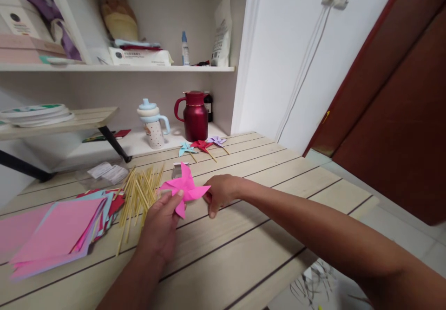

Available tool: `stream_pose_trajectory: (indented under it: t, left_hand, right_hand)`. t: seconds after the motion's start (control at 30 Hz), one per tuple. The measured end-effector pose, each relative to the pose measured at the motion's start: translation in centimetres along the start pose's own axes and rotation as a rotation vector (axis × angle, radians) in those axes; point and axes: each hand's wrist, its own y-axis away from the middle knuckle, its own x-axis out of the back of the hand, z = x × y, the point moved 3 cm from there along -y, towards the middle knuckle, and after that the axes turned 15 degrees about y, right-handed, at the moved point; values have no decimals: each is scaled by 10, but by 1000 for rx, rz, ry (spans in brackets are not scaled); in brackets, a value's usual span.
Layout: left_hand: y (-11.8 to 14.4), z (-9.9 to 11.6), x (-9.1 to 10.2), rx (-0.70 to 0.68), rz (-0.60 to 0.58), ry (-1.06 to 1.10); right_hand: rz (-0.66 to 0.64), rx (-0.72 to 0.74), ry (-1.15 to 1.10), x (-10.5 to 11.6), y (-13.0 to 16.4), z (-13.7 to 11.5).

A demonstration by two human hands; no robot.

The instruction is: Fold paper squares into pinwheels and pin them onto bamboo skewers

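A pink paper pinwheel (188,188) is pinched between the thumb and fingers of my left hand (162,224), just above the table. Right beside it, my right hand (222,193) is low over the tabletop with its fingers curled. The pinwheel's right blade tip partly covers those fingertips, and I cannot make out what they hold. Behind the pinwheel sits a small grey box (177,171), partly covered. Thin wooden sticks (141,191) lie in a loose pile left of the pinwheel. Stacked coloured paper sheets (62,229), pink on top, lie farther left.
Light blue (187,148), red (202,146) and purple pinwheels (216,140) on sticks lie at the back. Near them stand a red jug (195,117) and a dotted cup (153,126). A plastic bag (104,173) lies by the black-legged stand (87,117).
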Motion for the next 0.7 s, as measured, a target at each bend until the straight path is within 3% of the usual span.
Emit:
stream_pose_trajectory:
  t: [0.17,0.33,0.53,0.7]
  left_hand:
    - [-1,0,0,5,-1,-2]
    - [-3,2,1,7,13,1]
    - [-5,1,3,1,24,19]
    - [-5,-1,5,5,14,37]
  right_hand:
    - [-28,-18,10,1,-4,3]
    - [-4,11,-130,-5,-10,13]
    - [122,100,-406,-20,-4,28]
    - [324,141,-547,-32,6,36]
